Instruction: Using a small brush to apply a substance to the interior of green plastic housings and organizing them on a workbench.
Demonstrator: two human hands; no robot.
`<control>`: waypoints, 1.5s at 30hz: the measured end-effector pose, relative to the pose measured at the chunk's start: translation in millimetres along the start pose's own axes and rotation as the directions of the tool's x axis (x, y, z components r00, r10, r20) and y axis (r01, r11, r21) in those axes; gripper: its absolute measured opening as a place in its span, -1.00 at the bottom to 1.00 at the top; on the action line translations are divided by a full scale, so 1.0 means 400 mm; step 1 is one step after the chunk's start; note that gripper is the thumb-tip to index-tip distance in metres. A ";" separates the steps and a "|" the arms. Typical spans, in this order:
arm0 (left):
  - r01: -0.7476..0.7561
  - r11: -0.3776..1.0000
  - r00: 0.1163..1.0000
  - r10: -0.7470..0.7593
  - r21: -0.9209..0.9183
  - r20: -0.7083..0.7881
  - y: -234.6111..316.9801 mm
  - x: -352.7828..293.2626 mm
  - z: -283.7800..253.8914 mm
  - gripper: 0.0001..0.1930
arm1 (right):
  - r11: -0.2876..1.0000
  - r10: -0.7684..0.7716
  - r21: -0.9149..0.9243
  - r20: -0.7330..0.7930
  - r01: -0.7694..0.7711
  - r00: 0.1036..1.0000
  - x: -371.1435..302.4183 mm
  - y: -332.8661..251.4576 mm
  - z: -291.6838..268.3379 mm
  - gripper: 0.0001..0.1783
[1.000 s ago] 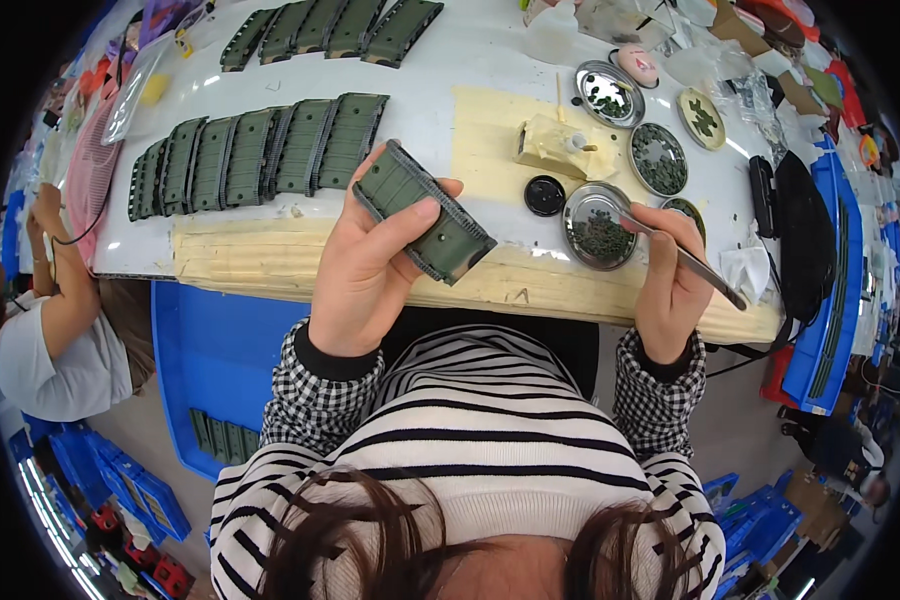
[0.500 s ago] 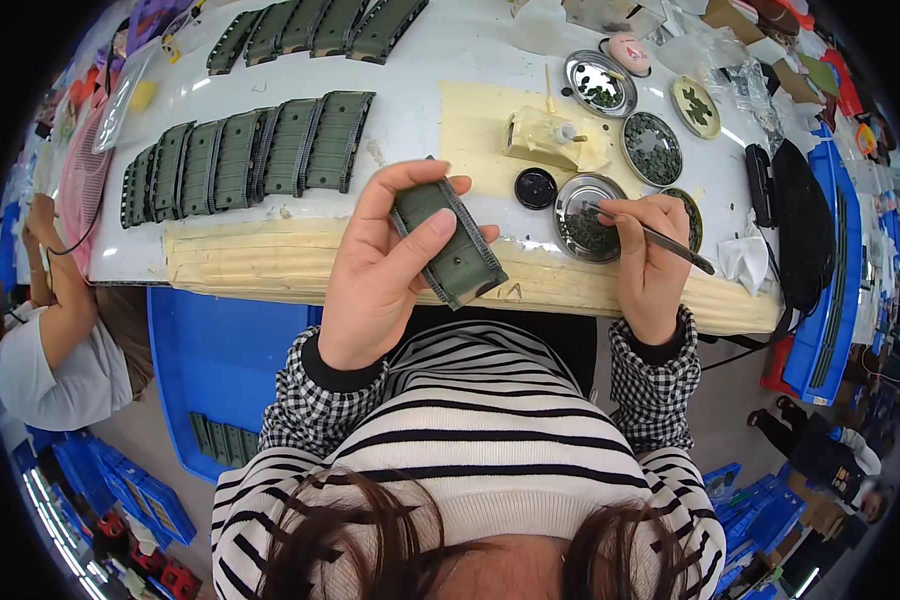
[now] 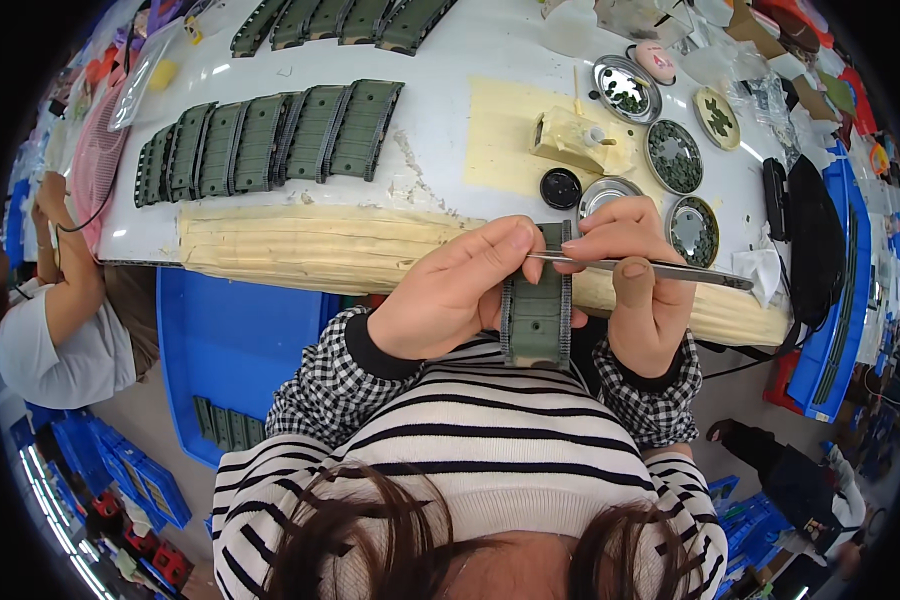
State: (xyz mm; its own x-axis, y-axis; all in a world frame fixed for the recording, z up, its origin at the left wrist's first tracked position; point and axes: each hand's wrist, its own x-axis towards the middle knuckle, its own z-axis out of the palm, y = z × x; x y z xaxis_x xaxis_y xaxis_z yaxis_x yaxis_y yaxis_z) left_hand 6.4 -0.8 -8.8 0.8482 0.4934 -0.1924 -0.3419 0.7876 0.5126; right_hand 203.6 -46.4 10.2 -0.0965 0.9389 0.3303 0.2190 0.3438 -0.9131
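My left hand (image 3: 440, 295) grips a dark green ribbed plate (image 3: 536, 322) with toothed long edges, held nearly upright in front of my chest. In my right hand (image 3: 650, 310) is a pair of metal tweezers (image 3: 695, 274), lying almost level across the plate. The tweezer tips meet the plate's upper part beside my left thumb; whether they pinch a small piece cannot be made out. Behind my right fingers, a round metal dish (image 3: 608, 187) is partly hidden. Close to it stand a small black pot (image 3: 560, 187) and a dish of green bits (image 3: 692, 230).
Similar green plates (image 3: 270, 142) stand in rows on the white table (image 3: 435, 110). A yellow wrapped block (image 3: 570, 140) and more dishes (image 3: 674, 157) are at the right. Yellow padding (image 3: 310, 245) lines the front edge. A blue bin (image 3: 235, 345) lies below; another person (image 3: 65, 320) sits at left.
My right hand has lifted the tweezers from the metal dish and moved left to the plate. My left hand has moved right and turned the plate more upright.
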 end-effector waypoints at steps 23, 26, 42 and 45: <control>-0.201 0.975 0.967 0.213 0.097 -0.143 -0.027 0.006 0.002 -0.73 | 0.973 -0.096 -0.212 -0.013 0.091 0.995 0.002 -0.048 0.034 -0.76; -0.201 0.975 0.964 0.215 0.099 -0.158 -0.027 0.006 0.006 -0.74 | 0.971 -0.096 -0.220 -0.004 0.093 0.995 0.004 -0.049 0.034 -0.76; -0.210 0.973 0.961 0.224 0.094 -0.164 -0.028 0.006 0.007 -0.74 | 0.960 -0.125 -0.252 0.017 0.125 0.992 0.013 -0.048 0.033 -0.76; -0.202 0.974 0.959 0.217 0.102 -0.182 -0.026 0.006 0.012 -0.74 | 0.953 -0.145 -0.264 0.021 0.145 0.989 0.014 -0.047 0.034 -0.76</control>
State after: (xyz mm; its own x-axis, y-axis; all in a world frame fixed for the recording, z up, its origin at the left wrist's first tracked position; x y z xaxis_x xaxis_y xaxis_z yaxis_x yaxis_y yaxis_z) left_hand 13.8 -9.5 -10.6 0.6657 0.7115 -0.2250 -0.4627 0.6302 0.6235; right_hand 185.6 -47.6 25.9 -0.1478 0.8786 0.4541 0.4512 0.4685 -0.7596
